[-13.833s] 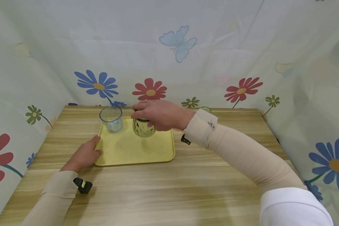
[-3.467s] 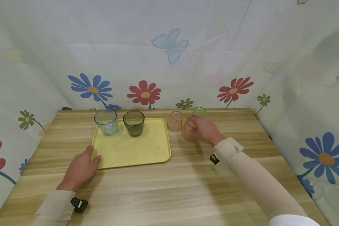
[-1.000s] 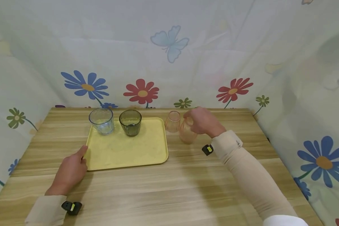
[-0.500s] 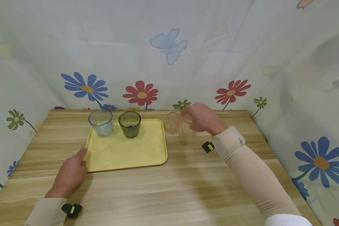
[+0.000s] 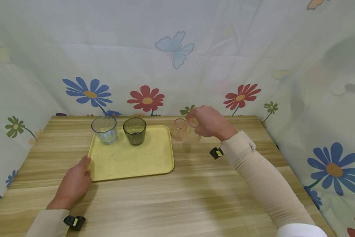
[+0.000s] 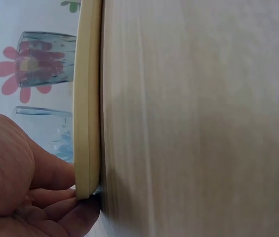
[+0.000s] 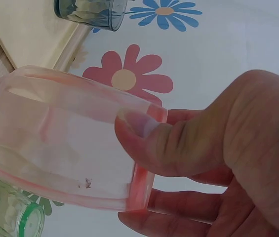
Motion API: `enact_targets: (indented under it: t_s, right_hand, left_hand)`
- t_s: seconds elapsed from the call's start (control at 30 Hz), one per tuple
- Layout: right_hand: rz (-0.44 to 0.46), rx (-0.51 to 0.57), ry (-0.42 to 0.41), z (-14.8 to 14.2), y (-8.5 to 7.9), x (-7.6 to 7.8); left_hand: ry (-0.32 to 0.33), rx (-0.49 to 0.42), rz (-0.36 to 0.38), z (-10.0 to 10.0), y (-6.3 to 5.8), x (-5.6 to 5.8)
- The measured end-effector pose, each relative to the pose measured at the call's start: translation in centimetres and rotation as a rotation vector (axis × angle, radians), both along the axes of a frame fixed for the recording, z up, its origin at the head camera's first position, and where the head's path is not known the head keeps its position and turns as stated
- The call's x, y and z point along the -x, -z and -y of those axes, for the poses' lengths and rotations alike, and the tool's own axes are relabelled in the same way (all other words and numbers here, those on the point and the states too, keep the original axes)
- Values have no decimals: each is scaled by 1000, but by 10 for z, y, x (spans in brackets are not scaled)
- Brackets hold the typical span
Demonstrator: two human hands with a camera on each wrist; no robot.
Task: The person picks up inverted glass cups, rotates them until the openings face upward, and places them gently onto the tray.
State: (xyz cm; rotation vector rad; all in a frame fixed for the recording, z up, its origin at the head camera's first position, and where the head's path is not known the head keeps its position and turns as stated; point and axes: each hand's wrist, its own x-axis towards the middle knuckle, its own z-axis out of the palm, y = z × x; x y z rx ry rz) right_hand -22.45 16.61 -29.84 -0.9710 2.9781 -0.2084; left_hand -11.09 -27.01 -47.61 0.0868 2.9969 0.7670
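My right hand (image 5: 210,122) grips a see-through pink drinking glass (image 5: 193,135) by its narrow base end, which points up; the wide rim faces down. In the right wrist view the thumb lies on one side of this glass and the fingers on the other. A second pink glass (image 5: 179,132) stands upside down just left of it. My left hand (image 5: 73,182) pinches the left edge of a yellow tray (image 5: 133,166), with the fingertips under its rim in the left wrist view. A bluish clear glass (image 5: 105,132) and a dark grey-green glass (image 5: 135,133) stand upright at the tray's back left.
A green-rimmed glass (image 7: 13,207) shows in the right wrist view and is hidden behind the right hand in the head view. The wooden table (image 5: 153,207) meets a flowered cloth backdrop (image 5: 112,59) at the back and sides.
Earlier my right hand held the dark glass over the tray; that glass now stands there. The hand then took hold of the pink glass and has moved it slightly up and left.
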Motion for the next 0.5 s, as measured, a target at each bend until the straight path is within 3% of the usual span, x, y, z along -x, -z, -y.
enact_targets:
  t_s: [0.5]
  right_hand:
    - [-14, -22, -51, 20, -5, 1]
  left_hand:
    - [18, 8, 5, -1, -2, -4]
